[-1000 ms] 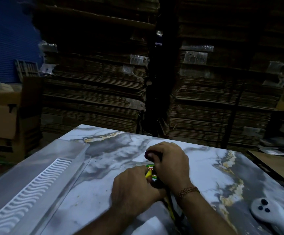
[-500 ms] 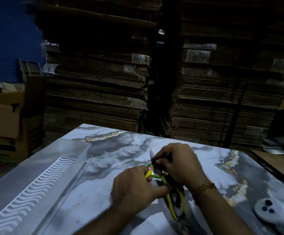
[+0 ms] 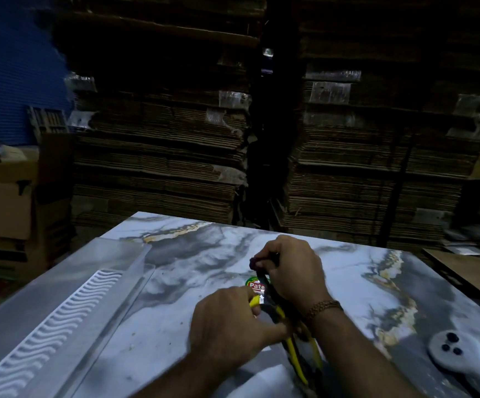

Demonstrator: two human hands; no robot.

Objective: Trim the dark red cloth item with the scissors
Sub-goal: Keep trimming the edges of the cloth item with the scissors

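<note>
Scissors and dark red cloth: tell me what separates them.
Nothing visible does. The right hand pinches the dark red cloth above the yellow-handled scissors, which the left hand holds; contact is too dim to judge.

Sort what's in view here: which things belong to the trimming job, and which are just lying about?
In the job:
- dark red cloth, pinched in the right hand
- yellow-handled scissors, under the left hand

Lying about:
- clear plastic tray
- round sticker
- grey controller
- cardboard stacks
</note>
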